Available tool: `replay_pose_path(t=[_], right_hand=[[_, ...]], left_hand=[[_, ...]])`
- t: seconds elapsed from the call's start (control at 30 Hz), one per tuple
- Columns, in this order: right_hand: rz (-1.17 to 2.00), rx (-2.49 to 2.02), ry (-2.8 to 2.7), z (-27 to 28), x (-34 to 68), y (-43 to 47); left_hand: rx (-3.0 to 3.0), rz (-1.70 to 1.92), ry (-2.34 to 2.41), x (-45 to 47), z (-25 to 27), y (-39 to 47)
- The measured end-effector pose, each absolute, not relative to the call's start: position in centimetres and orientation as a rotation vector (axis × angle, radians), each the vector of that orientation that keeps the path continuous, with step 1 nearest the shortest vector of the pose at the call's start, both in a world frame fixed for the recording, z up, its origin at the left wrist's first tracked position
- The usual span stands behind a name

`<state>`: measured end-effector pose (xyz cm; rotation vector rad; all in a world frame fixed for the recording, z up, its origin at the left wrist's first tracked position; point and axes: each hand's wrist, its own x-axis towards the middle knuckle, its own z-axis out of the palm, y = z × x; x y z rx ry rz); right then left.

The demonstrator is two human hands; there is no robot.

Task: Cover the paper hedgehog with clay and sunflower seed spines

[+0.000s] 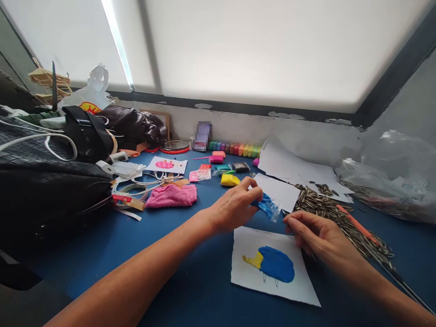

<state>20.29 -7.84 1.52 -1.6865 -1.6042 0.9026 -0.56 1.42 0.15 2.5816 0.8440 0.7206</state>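
Note:
My left hand (pixel 238 202) is closed round a see-through packet of blue modelling clay (pixel 268 206), held above the table. The thumb and fingers of my right hand (pixel 311 231) are pinched together beside the packet's end, and a small dark tip shows at them that I cannot make out. Below both hands lies a white paper (pixel 245 284) with a flattened blue clay body (pixel 276 264), a yellow clay neck and head (pixel 254 260), and two drawn legs. Striped sunflower seeds (pixel 315 202) are heaped just beyond my right hand.
Orange-handled scissors (pixel 359 225) rest on the seeds. White sheets (pixel 289 163) and a plastic bag (pixel 391 172) lie right. Yellow clay (pixel 230 180), a pink cloth (pixel 172 195) and a pink clay picture (pixel 165 164) lie left of centre. A black bag (pixel 51 195) fills the left.

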Motion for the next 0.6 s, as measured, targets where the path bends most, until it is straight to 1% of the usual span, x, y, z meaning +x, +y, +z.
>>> replay_pose_path(t=[0.13,0.3,0.6], right_hand=[[0.969,-1.656,-1.597,1.3,20.6,-7.8],[0.958,-1.646,-1.6,2.0,19.9,-8.1],[0.841,-1.63,-1.643,2.2,20.0,-8.3]], left_hand=[[2.596,0.738,0.676,0.0,0.6,0.4],[2.583,0.722,0.659,0.2,0.6,-0.1],[2.476,0.719,0.56,0.4,0.0,0.2]])
